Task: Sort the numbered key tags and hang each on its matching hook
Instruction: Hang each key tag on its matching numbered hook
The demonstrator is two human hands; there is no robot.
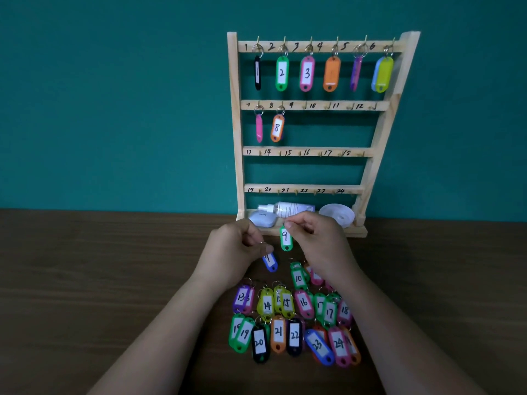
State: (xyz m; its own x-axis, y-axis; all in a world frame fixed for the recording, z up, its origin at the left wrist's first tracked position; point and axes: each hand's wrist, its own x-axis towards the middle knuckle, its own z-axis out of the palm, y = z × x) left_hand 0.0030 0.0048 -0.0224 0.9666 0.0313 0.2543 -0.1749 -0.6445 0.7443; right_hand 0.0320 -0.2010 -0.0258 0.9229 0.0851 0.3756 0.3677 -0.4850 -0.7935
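A wooden hook rack [379, 138] stands against the teal wall, with tags hanging on hooks 1 to 8. My right hand [319, 240] pinches the ring of a green tag numbered 9 [285, 238], which hangs in front of the rack's base. My left hand [233, 252] pinches the ring of a blue tag numbered 9 [270, 262] just above the table. Several tags numbered 10 to 24 lie in rows on the table, among them a green 10 tag [298, 278] and a black 20 tag [259, 344].
On the rack's bottom shelf lie a spray bottle [288, 208], a small white case [261, 218] and a white round lid [336, 213]. The brown wooden table [114, 280] stretches left and right of the tags.
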